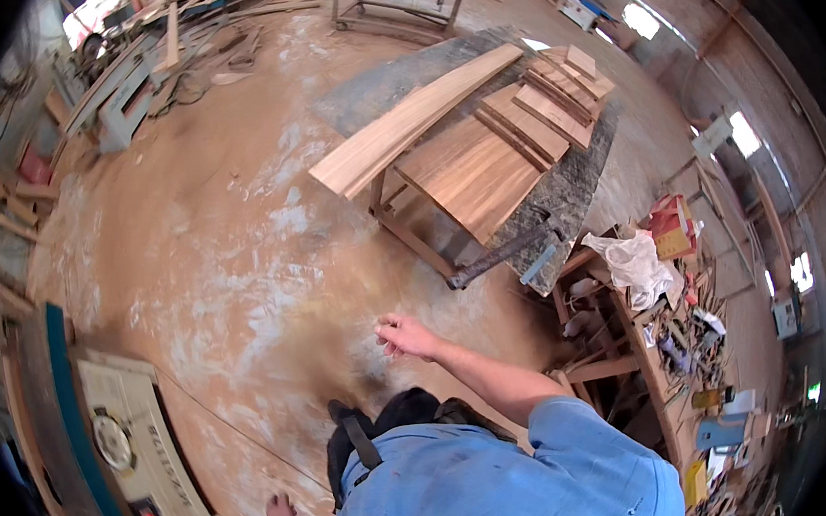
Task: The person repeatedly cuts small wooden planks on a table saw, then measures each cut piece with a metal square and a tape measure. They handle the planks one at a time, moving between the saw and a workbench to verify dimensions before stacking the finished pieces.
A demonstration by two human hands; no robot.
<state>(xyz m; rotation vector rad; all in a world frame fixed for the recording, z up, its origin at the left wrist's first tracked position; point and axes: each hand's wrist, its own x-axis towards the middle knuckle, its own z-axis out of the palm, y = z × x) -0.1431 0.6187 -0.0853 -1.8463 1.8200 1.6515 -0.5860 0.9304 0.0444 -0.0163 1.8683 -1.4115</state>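
Observation:
My right hand (405,337) hangs out in front of my body over the dusty floor, its fingers loosely curled with nothing visible in them. Lower on the left, beside my blue shirt (482,488), my left hand (281,513) is small in view, its fingers curled in and no object showing. Neither hand touches anything. Ahead of the right hand stands a low work table (411,234) carrying a wide wooden panel (474,169), a long plank (411,121) and several shorter boards (553,113).
A metal bar clamp (501,255) juts from the table's near corner. On the right, a cluttered bench (643,366) holds a white plastic bag (635,263) and tools. A cream machine (140,449) stands at left; a cable (241,430) crosses the floor. Scrap wood (173,38) lies farther back.

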